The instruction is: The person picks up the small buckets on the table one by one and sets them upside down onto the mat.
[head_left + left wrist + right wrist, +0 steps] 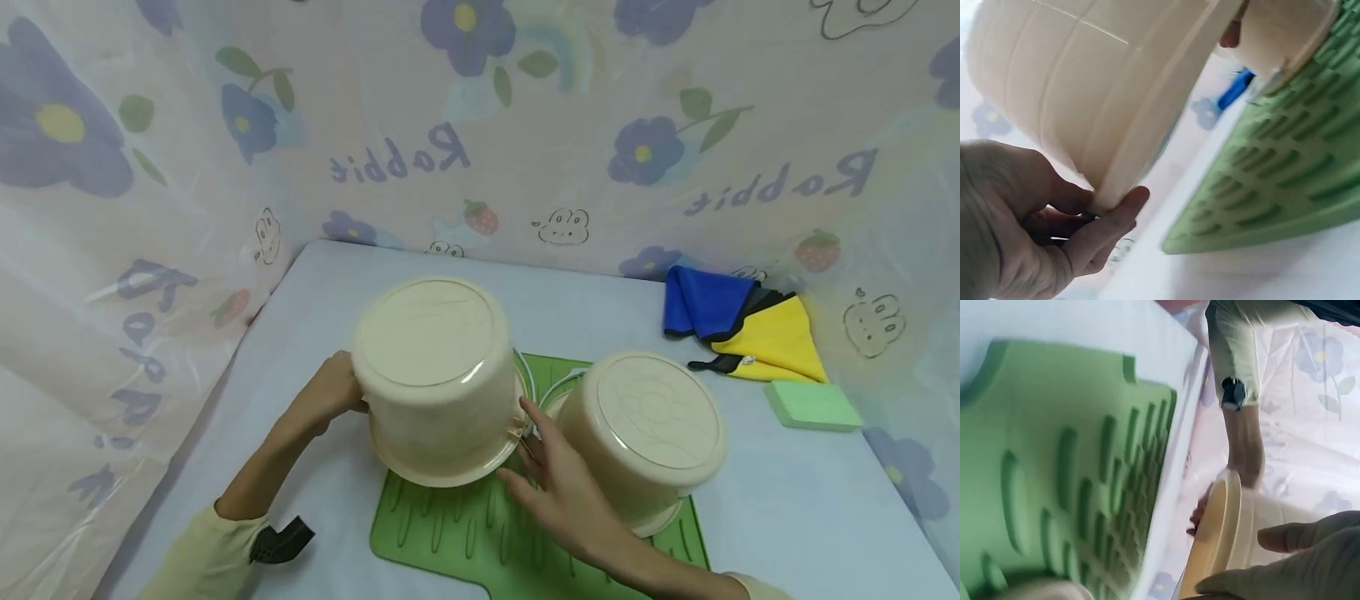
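Note:
An upside-down cream bucket [431,375] is tilted above the green mat [450,533], its base turned up. My left hand [333,392] pinches its rim on the left side; in the left wrist view the thumb and fingers [1129,206] close over the rim edge. On the other side, my right hand [558,483] touches the bucket near the rim and handle joint, with index finger and thumb extended and spread. Some right-hand fingers are partly hidden. A second cream bucket [648,433] stands upside down on the mat, just beside the right hand.
A blue and yellow cloth [750,321] lies at the back right, with a light green sponge [813,406] in front of it. White handles [558,385] show between the buckets. Patterned curtains [540,150] enclose the white table [307,317] at the back and sides.

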`<state>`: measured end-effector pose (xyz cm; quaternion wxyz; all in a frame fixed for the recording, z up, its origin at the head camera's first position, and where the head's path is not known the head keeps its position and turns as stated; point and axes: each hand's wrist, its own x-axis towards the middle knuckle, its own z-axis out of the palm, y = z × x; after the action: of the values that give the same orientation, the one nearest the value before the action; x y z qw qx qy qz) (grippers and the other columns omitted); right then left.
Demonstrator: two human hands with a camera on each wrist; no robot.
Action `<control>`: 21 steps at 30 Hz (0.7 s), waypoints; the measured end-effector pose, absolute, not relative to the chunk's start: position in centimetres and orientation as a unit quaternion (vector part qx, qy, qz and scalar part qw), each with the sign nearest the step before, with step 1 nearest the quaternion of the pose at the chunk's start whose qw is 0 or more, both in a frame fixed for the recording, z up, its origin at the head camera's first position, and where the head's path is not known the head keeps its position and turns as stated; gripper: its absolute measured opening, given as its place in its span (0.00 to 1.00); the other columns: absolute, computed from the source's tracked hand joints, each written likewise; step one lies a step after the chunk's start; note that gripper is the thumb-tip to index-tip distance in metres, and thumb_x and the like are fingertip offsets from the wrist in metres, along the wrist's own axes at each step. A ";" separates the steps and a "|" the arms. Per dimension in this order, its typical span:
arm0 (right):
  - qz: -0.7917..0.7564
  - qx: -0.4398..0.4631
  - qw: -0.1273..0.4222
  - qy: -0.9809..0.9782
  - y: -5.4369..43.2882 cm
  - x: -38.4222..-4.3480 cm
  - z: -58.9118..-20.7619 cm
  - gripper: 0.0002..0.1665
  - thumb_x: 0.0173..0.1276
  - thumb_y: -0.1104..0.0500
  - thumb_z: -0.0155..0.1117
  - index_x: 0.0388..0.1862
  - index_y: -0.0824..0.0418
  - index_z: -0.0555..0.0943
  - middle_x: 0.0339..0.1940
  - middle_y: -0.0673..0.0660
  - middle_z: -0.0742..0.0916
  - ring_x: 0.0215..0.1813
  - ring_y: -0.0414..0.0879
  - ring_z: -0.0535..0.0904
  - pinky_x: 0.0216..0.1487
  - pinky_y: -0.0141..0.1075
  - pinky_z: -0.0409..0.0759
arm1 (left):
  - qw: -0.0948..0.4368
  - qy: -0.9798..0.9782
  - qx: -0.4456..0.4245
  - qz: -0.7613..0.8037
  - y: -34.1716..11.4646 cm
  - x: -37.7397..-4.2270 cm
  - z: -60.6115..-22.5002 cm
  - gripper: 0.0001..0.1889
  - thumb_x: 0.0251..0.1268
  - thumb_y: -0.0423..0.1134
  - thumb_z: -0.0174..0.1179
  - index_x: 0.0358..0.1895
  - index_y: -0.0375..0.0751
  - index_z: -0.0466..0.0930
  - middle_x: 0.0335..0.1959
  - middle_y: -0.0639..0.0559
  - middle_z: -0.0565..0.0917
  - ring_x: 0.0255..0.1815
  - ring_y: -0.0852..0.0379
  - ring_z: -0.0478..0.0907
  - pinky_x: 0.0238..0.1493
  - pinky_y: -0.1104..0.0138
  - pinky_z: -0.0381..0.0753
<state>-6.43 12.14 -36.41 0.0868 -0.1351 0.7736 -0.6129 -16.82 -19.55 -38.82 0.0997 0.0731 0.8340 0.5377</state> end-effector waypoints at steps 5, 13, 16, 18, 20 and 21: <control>-0.581 -0.119 0.176 0.786 11.7 -6.5 -37.7 0.59 0.72 0.65 0.69 0.88 0.60 0.40 0.88 0.66 0.49 0.86 0.65 0.53 0.79 0.46 0.64 | 0.121 0.871 0.015 0.476 -18.6 -18.4 -40.7 0.17 0.76 0.34 0.49 0.41 0.26 0.87 0.27 0.47 0.86 0.29 0.56 0.83 0.34 0.65 0.88; -0.564 -0.134 0.205 0.789 11.8 -6.4 -38.8 0.61 0.72 0.63 0.68 0.87 0.63 0.36 0.87 0.70 0.48 0.86 0.67 0.51 0.79 0.49 0.62 | 0.101 0.908 0.032 0.405 -18.0 -18.7 -42.7 0.21 0.77 0.34 0.48 0.19 0.41 0.75 0.15 0.55 0.73 0.18 0.61 0.68 0.20 0.73 0.67; -0.549 -0.152 0.189 0.799 11.9 -6.3 -38.9 0.62 0.73 0.62 0.68 0.87 0.65 0.34 0.87 0.71 0.46 0.84 0.69 0.55 0.78 0.50 0.65 | 0.091 0.921 0.060 0.374 -17.8 -18.7 -42.7 0.22 0.77 0.34 0.48 0.18 0.43 0.74 0.14 0.54 0.74 0.17 0.60 0.70 0.20 0.72 0.68; -0.539 -0.160 0.178 0.808 11.9 -6.3 -39.0 0.61 0.73 0.62 0.68 0.86 0.65 0.34 0.87 0.70 0.45 0.84 0.69 0.57 0.77 0.50 0.67 | 0.088 0.927 0.077 0.357 -17.7 -18.7 -42.6 0.22 0.78 0.35 0.49 0.19 0.41 0.77 0.15 0.52 0.77 0.17 0.60 0.73 0.20 0.71 0.71; -0.534 -0.160 0.168 0.813 12.0 -6.4 -39.1 0.60 0.74 0.62 0.67 0.86 0.66 0.34 0.87 0.69 0.45 0.83 0.69 0.58 0.76 0.50 0.67 | 0.091 0.929 0.089 0.348 -17.6 -18.7 -42.4 0.20 0.79 0.35 0.49 0.23 0.38 0.81 0.17 0.50 0.80 0.18 0.59 0.74 0.21 0.70 0.72; -0.532 -0.159 0.165 0.815 12.0 -6.4 -39.1 0.60 0.74 0.63 0.67 0.86 0.66 0.35 0.87 0.69 0.45 0.83 0.68 0.58 0.77 0.50 0.67 | 0.095 0.929 0.093 0.345 -17.6 -18.7 -42.4 0.19 0.79 0.35 0.49 0.26 0.37 0.82 0.18 0.49 0.81 0.19 0.59 0.75 0.21 0.70 0.73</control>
<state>-6.43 12.00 -39.12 0.1649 -0.1586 0.8151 -0.5322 -18.70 -17.60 -42.37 0.0948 0.0930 0.9292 0.3449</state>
